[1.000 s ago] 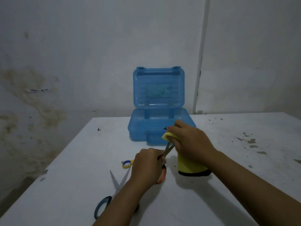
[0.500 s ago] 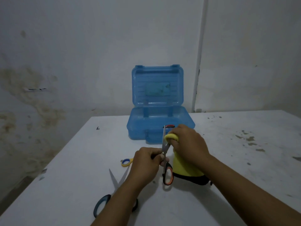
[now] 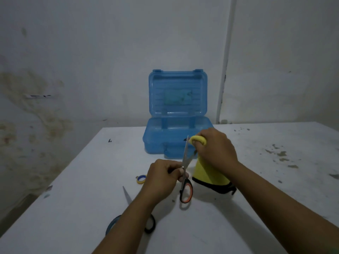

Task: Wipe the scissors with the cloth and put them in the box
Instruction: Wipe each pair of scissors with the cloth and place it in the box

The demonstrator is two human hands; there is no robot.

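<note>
Open blades near bare fingers: a slip of the cloth could nick the right hand.

The left hand [image 3: 163, 174] has its grip clenched on the orange-handled scissors [image 3: 185, 173] above the desk [image 3: 256, 208], blades splayed and pointing up; the right hand [image 3: 215, 150] grips the yellow cloth [image 3: 208, 174] against one blade. Since a second ago the scissors have opened and swung upright. The blue box [image 3: 176, 138] stands open behind; two other scissors lie nearby.

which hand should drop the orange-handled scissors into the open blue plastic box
Left. The left hand already grips the orange-handled scissors; the right hand is busy holding the yellow cloth. The open blue plastic box sits just ahead.
</note>
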